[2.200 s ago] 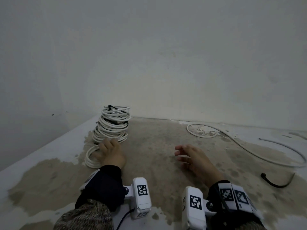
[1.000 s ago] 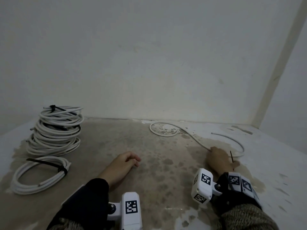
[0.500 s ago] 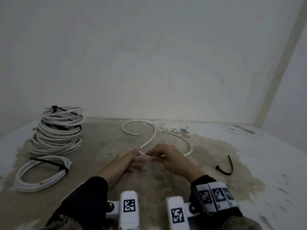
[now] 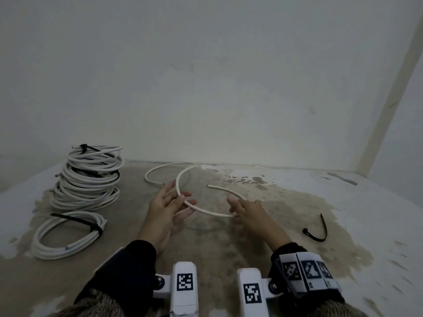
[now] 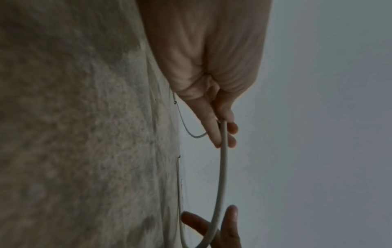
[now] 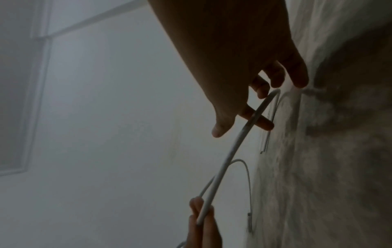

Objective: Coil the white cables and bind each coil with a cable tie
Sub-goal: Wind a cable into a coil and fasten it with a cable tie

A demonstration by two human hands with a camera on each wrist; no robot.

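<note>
Left hand (image 4: 168, 210) pinches the loose white cable (image 4: 207, 211) between thumb and fingers, at the point where one raised loop crosses over toward the wall. Right hand (image 4: 248, 210), fingers spread and only loosely bent, meets the same cable at its near bend; the right-wrist view shows the cable passing across the fingers (image 6: 257, 120) without a closed grip. Between the two hands the cable runs in a shallow arc, its long axis left to right, lifted off the counter (image 4: 229, 248). From the right hand the free tail curves back toward the wall and ends at a cut tip (image 4: 208, 186); a second tail lies on the counter beyond the left hand. Judged step: forming the first turns of a new coil, with the right hand nearer the free tail and best placed to sweep it round to the left hand's pinch. Black cable tie (image 4: 317, 232) lies to the right of the right hand, well apart. Left of the left hand stand a stack of bound coils (image 4: 88, 177) and one flat tied coil (image 4: 68, 234).
</note>
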